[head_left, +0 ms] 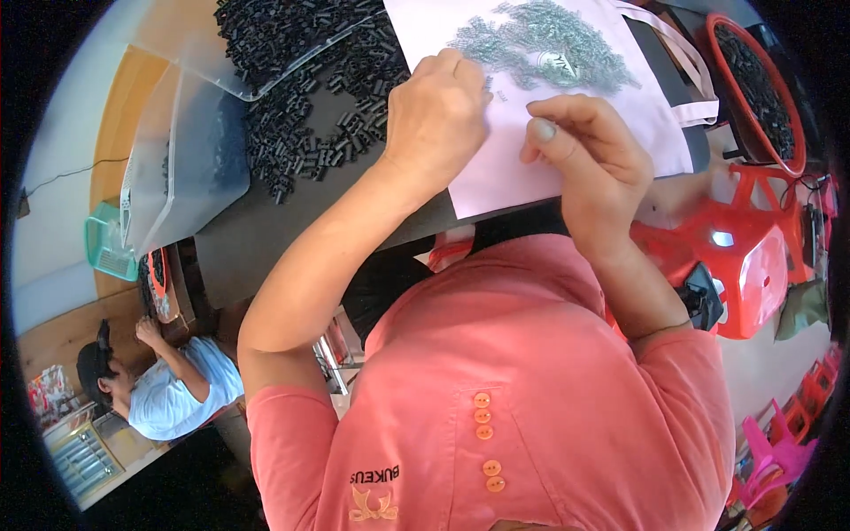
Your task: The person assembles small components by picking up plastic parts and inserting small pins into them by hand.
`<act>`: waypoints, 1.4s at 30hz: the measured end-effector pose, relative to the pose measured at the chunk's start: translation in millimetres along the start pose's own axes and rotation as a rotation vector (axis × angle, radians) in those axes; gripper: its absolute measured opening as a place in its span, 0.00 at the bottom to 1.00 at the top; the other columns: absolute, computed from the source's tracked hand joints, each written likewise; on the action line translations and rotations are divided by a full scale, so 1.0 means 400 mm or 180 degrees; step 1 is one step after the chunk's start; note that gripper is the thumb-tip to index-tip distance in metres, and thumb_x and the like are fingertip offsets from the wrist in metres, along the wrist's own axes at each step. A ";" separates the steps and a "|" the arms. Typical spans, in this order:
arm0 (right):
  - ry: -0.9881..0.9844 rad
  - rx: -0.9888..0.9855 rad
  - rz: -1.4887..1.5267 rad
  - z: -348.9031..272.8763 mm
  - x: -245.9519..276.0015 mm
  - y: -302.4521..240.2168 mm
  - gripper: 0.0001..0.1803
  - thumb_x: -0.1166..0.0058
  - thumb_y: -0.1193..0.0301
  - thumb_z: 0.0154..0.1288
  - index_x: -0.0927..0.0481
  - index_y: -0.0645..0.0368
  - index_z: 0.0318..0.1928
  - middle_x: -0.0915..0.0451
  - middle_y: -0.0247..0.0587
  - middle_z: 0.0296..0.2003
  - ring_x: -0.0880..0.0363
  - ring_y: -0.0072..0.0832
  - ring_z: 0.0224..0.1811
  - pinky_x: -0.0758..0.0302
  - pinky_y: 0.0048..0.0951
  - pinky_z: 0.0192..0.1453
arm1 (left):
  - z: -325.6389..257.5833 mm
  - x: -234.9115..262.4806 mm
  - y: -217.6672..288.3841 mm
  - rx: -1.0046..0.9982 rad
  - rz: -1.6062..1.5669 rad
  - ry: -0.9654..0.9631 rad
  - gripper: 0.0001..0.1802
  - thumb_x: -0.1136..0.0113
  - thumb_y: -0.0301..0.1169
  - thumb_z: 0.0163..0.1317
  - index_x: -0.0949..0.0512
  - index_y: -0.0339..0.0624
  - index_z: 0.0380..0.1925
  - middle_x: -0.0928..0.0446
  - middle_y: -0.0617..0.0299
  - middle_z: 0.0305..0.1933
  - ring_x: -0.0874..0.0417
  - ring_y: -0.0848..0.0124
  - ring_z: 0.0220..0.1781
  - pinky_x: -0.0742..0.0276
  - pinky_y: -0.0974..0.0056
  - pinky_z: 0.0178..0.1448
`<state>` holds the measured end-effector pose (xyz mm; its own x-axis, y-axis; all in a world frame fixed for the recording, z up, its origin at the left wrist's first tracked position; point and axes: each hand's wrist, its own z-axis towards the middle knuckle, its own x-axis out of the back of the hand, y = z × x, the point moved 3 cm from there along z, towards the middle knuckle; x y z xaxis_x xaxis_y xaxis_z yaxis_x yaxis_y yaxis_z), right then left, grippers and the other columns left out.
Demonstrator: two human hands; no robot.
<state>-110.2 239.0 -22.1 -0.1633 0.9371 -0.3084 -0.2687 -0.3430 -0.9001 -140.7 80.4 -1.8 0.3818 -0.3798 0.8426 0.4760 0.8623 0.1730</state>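
Note:
My left hand (438, 119) is closed, knuckles up, over the left edge of a pink cloth tote bag (496, 181) lying flat on the dark table. Its fingertips are hidden, so what they hold does not show. To the right, my right hand (602, 164) hovers above the bag with fingers loosely curled. Its thumb and forefinger are apart, and nothing shows between them. A heap of small silvery pieces, which look like springs (580, 44), covers the bag's far part; a few lie loose near my left hand. Many short black plastic pieces (310, 146) are strewn left of the bag.
A clear plastic bin (190, 150) stands at the table's left, beside more black pieces. At the far right a red-rimmed basin (801, 146) holds dark pieces, near a red plastic stool (753, 265). Another person (173, 389) sits at lower left, by a green basket (111, 243).

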 end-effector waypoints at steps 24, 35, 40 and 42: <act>-0.0838 0.0310 -0.0420 0.028 -0.101 -0.007 0.05 0.41 0.78 0.61 0.18 0.64 0.38 0.21 0.31 0.31 0.25 0.18 0.34 0.29 0.19 0.40 | -0.164 0.168 -0.028 0.2493 -0.2967 0.0352 0.06 0.39 0.29 0.62 0.19 0.38 0.30 0.21 0.66 0.26 0.26 0.82 0.23 0.35 0.77 0.24; -0.0704 -0.0163 -0.0452 0.037 -0.087 0.015 0.08 0.41 0.73 0.61 0.19 0.66 0.37 0.21 0.31 0.30 0.26 0.17 0.30 0.30 0.19 0.37 | -0.195 0.233 -0.222 0.0889 0.0298 -0.0182 0.09 0.34 0.29 0.53 0.17 0.40 0.35 0.22 0.59 0.36 0.28 0.62 0.46 0.29 0.61 0.48; -0.0693 -0.0285 -0.0540 0.034 -0.087 0.015 0.07 0.41 0.73 0.61 0.19 0.65 0.37 0.21 0.31 0.29 0.26 0.17 0.31 0.29 0.19 0.37 | -0.178 0.228 -0.240 0.0888 0.0452 -0.0417 0.10 0.35 0.31 0.54 0.17 0.40 0.36 0.23 0.59 0.36 0.27 0.60 0.46 0.30 0.59 0.51; -0.0741 -0.0222 -0.0615 0.033 -0.087 0.015 0.07 0.41 0.73 0.61 0.19 0.64 0.37 0.22 0.30 0.28 0.26 0.16 0.31 0.30 0.19 0.37 | -0.175 0.222 -0.254 0.0890 0.0438 -0.0410 0.10 0.35 0.31 0.54 0.17 0.40 0.36 0.23 0.59 0.36 0.27 0.60 0.46 0.30 0.59 0.52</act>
<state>-118.6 203.6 -12.7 -0.3307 0.9419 -0.0579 -0.2515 -0.1471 -0.9566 -99.7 -64.6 19.7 0.3157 -0.2234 0.9222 0.1842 0.9678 0.1714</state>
